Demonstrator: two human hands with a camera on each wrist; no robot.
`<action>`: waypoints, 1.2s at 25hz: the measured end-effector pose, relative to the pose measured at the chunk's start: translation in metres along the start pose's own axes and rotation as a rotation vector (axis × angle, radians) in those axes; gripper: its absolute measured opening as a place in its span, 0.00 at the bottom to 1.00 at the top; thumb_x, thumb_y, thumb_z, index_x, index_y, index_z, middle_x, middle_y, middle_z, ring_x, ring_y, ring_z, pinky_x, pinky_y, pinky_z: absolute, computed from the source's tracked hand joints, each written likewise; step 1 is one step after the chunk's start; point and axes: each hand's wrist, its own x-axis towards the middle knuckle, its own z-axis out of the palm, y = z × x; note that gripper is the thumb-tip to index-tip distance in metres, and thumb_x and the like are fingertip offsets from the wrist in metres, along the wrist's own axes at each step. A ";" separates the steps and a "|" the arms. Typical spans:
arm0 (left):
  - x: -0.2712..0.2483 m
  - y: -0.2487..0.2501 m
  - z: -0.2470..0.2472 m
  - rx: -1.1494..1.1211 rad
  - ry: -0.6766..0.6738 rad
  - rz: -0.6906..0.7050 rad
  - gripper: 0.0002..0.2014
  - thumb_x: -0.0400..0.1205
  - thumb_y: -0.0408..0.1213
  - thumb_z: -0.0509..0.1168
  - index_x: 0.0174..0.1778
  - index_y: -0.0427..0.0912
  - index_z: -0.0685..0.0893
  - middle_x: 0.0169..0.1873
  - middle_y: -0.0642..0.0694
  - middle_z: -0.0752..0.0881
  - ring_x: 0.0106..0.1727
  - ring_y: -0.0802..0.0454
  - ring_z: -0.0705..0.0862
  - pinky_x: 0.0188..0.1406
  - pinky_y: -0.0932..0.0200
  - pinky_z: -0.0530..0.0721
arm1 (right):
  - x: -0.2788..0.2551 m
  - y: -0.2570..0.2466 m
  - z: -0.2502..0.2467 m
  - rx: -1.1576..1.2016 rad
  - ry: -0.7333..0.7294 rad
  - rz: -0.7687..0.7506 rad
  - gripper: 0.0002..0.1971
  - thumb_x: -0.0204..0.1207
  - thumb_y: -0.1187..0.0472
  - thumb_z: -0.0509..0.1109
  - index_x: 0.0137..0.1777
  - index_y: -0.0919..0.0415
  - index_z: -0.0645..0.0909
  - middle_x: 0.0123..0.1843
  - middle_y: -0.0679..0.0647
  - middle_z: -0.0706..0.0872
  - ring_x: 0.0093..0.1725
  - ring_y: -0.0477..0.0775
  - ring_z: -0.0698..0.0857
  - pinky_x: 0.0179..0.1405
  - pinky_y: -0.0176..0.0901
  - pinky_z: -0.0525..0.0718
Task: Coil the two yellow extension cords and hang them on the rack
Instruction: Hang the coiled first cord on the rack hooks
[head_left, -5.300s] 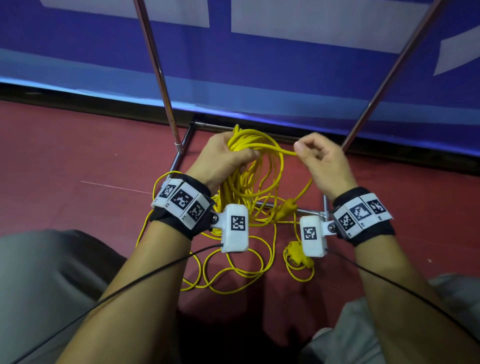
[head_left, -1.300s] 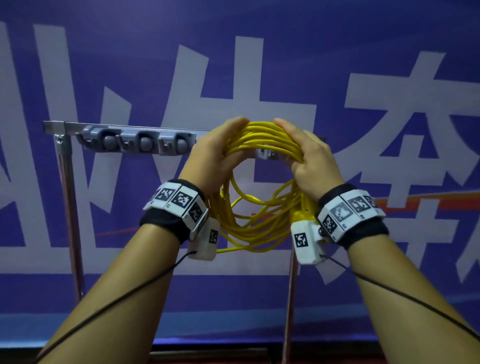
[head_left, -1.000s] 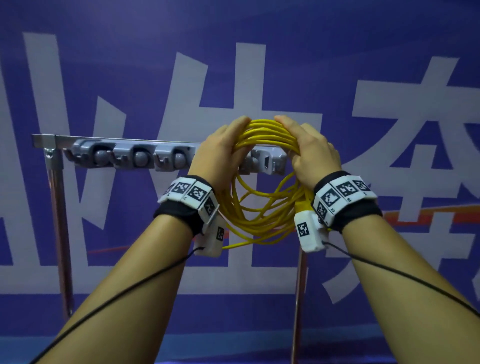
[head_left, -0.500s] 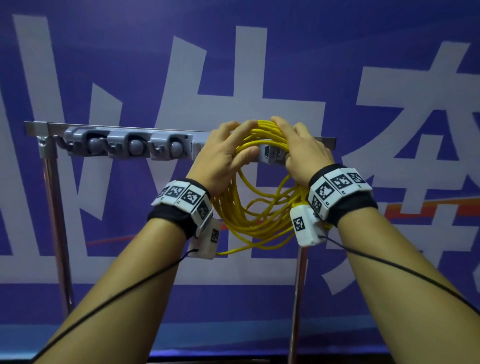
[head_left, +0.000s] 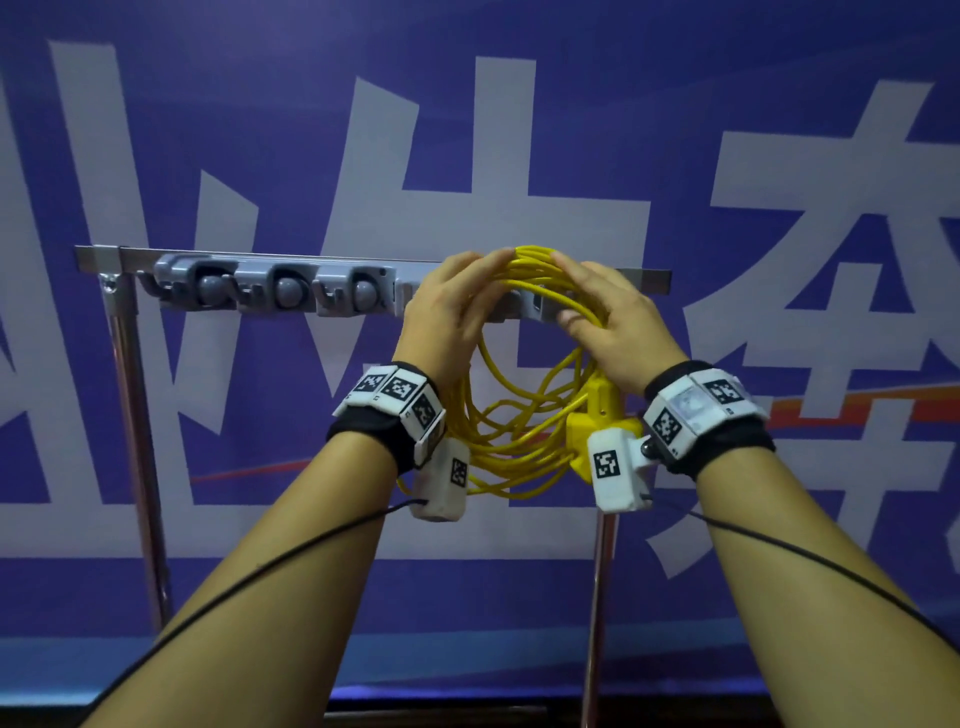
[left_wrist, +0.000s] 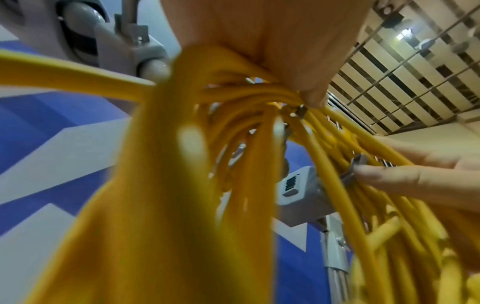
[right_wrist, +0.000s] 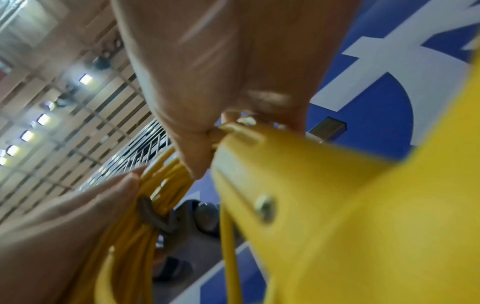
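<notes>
A coiled yellow extension cord (head_left: 511, 436) hangs in front of the grey rack (head_left: 275, 292), at its right end. My left hand (head_left: 465, 293) grips the top left of the coil, fingers curled over the strands. My right hand (head_left: 592, 306) grips the top right, thumb under the strands. The cord's yellow socket block (head_left: 597, 415) dangles below my right wrist. In the left wrist view the cord strands (left_wrist: 335, 185) lie across a grey hook (left_wrist: 354, 169), which a right fingertip touches. In the right wrist view the hook (right_wrist: 149, 211) curls round the strands (right_wrist: 161, 185). No second cord is in view.
The rack's bar stands on two metal posts (head_left: 135, 441), with three ball-type holders (head_left: 283, 291) to the left of my hands. A blue banner (head_left: 519, 130) with large white characters hangs close behind the rack. A black cable runs along each forearm.
Since 5.3 s ago the coil has come up from the red floor to the rack. Over the last second both hands have pushed its top onto the rack's right-hand hook.
</notes>
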 end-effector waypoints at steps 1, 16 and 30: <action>-0.004 -0.002 -0.001 -0.013 -0.006 0.042 0.20 0.89 0.44 0.56 0.76 0.46 0.78 0.67 0.41 0.82 0.65 0.43 0.82 0.63 0.39 0.83 | 0.003 0.000 -0.004 -0.015 -0.021 0.000 0.33 0.78 0.71 0.67 0.81 0.50 0.67 0.70 0.56 0.77 0.69 0.53 0.76 0.64 0.20 0.65; 0.017 -0.003 0.016 0.343 0.082 0.080 0.24 0.82 0.27 0.58 0.73 0.44 0.81 0.69 0.38 0.82 0.62 0.33 0.81 0.57 0.40 0.84 | 0.026 -0.008 0.012 -0.463 -0.100 0.184 0.51 0.71 0.78 0.62 0.84 0.35 0.44 0.83 0.52 0.56 0.74 0.66 0.66 0.64 0.63 0.76; -0.029 -0.007 0.027 0.116 0.244 -0.013 0.21 0.88 0.34 0.56 0.78 0.40 0.76 0.75 0.42 0.79 0.75 0.48 0.77 0.73 0.65 0.73 | -0.004 -0.001 0.021 -0.171 0.062 0.176 0.32 0.84 0.51 0.61 0.85 0.47 0.51 0.85 0.48 0.60 0.82 0.55 0.62 0.76 0.58 0.68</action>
